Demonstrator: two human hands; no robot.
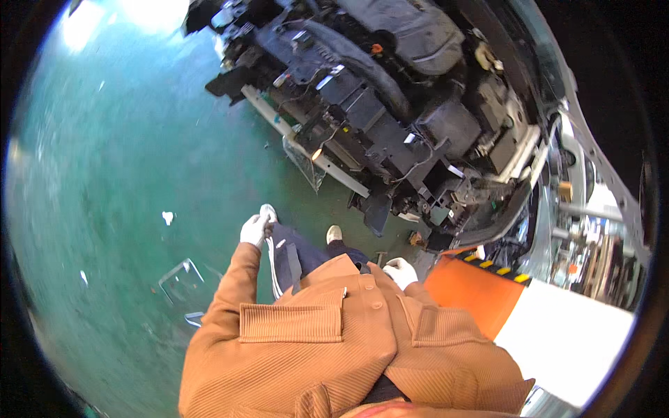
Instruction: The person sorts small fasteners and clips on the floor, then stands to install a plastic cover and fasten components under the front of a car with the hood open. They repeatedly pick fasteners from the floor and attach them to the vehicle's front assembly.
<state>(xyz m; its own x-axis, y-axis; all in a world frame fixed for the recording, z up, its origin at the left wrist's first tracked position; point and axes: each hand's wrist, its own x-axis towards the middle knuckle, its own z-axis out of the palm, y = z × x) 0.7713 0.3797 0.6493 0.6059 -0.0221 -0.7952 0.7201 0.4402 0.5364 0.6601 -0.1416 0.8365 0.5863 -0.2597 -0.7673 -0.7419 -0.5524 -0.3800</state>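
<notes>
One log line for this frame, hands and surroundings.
left hand: gloved, empty | right hand: gloved, empty | ahead: stripped dashboard assembly on green floor

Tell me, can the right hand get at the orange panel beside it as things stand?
Probably yes. The right hand, in a white glove, hangs by the jacket hem right next to the orange panel, and nothing shows between them. Whether it holds anything cannot be told.

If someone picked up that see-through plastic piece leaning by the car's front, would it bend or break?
The clear plastic piece looks thin and sheet-like, so it is probably light and a bit bendy. Its edges look jagged, so it may crack further or feel sharp. It leans by the pale bar, so a push would likely tip it.
</notes>
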